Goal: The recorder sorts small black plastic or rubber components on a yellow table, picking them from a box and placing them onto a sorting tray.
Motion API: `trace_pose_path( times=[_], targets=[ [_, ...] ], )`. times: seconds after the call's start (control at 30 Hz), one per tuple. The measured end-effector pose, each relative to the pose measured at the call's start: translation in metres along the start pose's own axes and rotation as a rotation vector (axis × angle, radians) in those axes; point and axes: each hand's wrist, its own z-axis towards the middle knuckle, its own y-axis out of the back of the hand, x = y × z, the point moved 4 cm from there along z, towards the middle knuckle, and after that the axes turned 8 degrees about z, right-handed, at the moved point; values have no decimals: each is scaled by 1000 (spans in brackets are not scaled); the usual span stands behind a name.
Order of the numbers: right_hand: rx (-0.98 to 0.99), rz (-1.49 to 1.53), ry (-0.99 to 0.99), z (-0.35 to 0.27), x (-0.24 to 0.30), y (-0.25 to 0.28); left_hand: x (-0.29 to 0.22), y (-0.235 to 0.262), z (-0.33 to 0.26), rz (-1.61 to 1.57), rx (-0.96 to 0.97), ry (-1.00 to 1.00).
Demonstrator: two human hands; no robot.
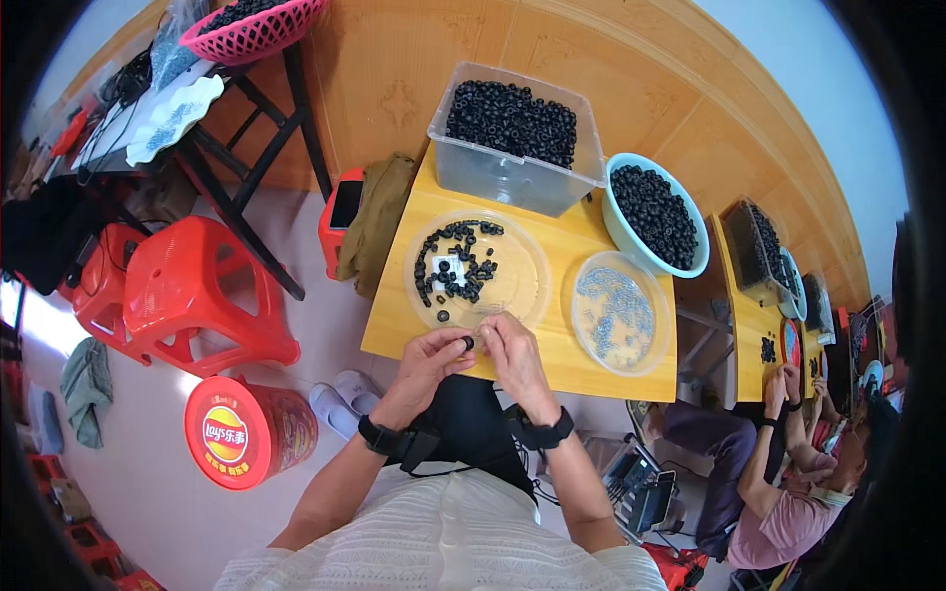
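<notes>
A white knit top (443, 537) lies nearest. Beyond it, the left hand (424, 362) has its grip clamped on a black ring (468, 343) at the desk (384, 330) edge; beside it the right hand (514, 362) pinches together, on what I cannot tell.

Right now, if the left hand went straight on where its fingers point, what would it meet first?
Probably the right hand, just across from the left hand and its small black ring; depth between them is unclear.

Yellow table (567, 231) — bin (503, 182), bowl (621, 233), dishes (522, 286)
</notes>
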Motion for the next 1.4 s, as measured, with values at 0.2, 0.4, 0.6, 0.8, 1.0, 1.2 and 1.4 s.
trace_pose_path(
  times=[0.2, 0.4, 0.6, 0.8, 1.0, 1.2, 1.4],
  targets=[
    [-141, -109, 173, -18, 26, -5, 2, -4, 0, -15, 6, -11],
    [-144, -335, 235, -25, 34, -5, 2, -4, -3, -15, 11, -5],
    [-108, -400, 222, -25, 34, -2, 3, -5, -3, 81, 31, -42],
    [-115, -217, 153, -22, 32, -5, 5, 0, -7, -9, 29, -19],
    [-34, -135, 251, -6, 32, -18, 2, 23, -9, -151, 11, -23],
    [-42, -419, 144, 51, -5, -37, -7, 33, -13, -188, 1, -78],
    [21, -557, 159, 69, -26, -57, -9, 40, -17, -228, -15, -92]
  ],
)
